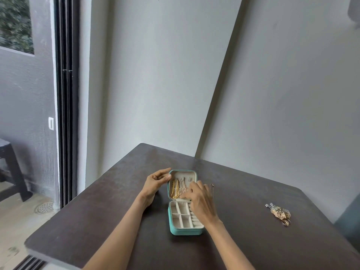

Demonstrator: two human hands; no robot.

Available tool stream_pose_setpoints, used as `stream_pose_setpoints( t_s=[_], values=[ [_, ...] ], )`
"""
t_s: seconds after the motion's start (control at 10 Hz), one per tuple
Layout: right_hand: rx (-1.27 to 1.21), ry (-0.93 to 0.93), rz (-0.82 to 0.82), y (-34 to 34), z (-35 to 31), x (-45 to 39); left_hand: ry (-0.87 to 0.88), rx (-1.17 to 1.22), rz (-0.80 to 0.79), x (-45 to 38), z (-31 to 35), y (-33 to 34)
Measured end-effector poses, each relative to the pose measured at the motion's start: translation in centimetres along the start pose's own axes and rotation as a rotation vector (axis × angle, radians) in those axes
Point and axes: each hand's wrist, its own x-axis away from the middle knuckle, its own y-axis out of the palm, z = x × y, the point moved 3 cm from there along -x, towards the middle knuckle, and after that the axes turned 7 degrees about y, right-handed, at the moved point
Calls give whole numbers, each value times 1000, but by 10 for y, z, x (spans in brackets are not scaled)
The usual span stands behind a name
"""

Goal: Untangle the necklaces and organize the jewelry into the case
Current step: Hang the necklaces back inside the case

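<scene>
Case: teal jewelry case [176, 229] lies open mid-table, lid [183, 174] on the far side, my hands at it.
Done: gold necklace [174, 189] and pale chains [182, 187] already hang inside the lid.
Left hand: my left hand [155, 182] steadies the lid's left edge, fingers curled on it.
Right hand: my right hand [198, 197] pinches a fine chain at the lid's near edge; another thin chain [212, 187] trails just right.
Remaining: tray compartments [182, 216] look unfilled; a jewelry pile [280, 212] waits well apart on the right.
</scene>
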Motion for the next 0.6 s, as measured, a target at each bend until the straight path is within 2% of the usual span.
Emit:
stream_pose_setpoints(
  t_s=[0.2, 0.4, 0.6],
  values=[
    [14, 91, -7, -2, 1, -3, -2, 1, 6, 2, 2, 2],
    [8, 26, -94, 0, 1, 0, -4, 0, 13, 2, 2, 2],
    [2, 81, -44, 1, 3, -1, -1, -1, 8, 1, 1, 2]
  ],
)
